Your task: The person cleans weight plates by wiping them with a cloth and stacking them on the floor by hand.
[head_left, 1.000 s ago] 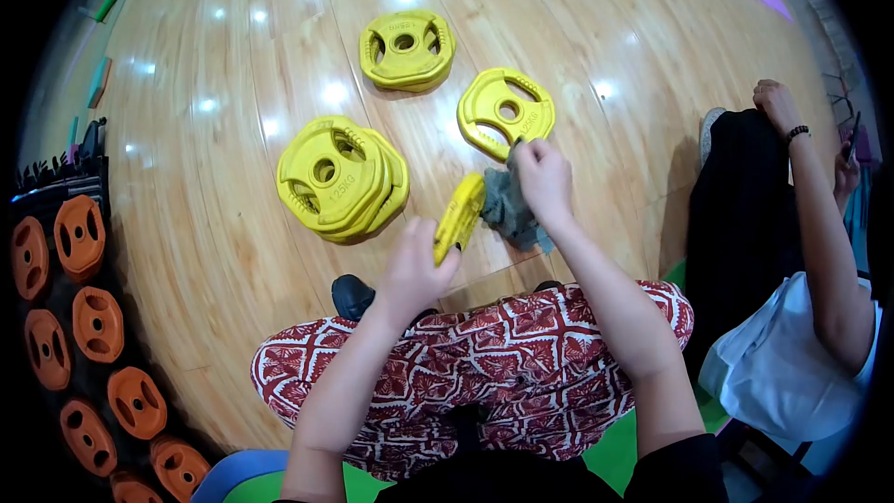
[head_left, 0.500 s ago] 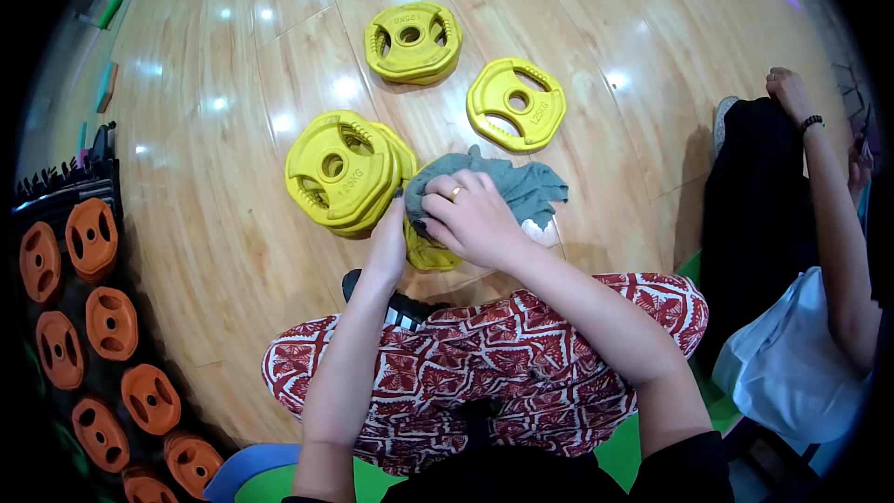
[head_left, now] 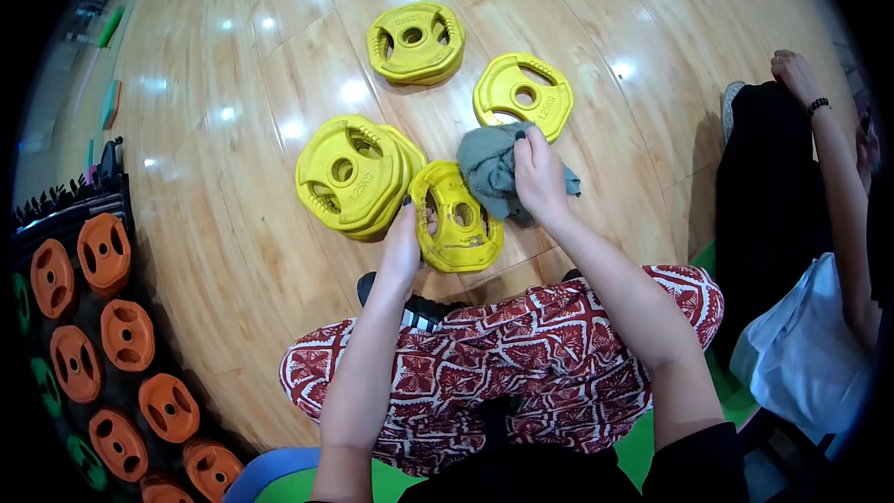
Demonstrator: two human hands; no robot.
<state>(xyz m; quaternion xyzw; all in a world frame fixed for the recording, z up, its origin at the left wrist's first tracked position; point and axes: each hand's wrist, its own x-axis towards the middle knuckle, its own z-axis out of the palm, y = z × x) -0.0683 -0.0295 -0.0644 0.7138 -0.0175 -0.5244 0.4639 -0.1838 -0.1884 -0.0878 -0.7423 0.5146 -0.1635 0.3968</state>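
Note:
Closest to me is a yellow weight plate (head_left: 481, 247) with dark smudges, tilted up off the floor. My left hand (head_left: 403, 244) grips it by its left rim, some fingers showing through the grip slot. My right hand (head_left: 540, 175) is closed on a crumpled grey-green cloth (head_left: 490, 166), at the upper right edge of that plate. The cloth overlaps the lower edge of a single yellow plate (head_left: 549, 102) marked 1.25KG. Left of my left hand lies a stack of yellow plates (head_left: 326, 200), and farther off sits another yellow stack (head_left: 416, 63).
A rack of orange weight plates (head_left: 128, 335) stands at left, with green plates (head_left: 47, 387) behind. At right sits another person, with a hand (head_left: 792, 70) on a dark-clad knee and a white bag (head_left: 801, 345) beside them. Glossy wooden floor (head_left: 242, 317) lies underneath.
My right hand and the cloth have moved right, off the face of the held plate, which now shows. My left hand still holds its left rim. The view has shifted slightly.

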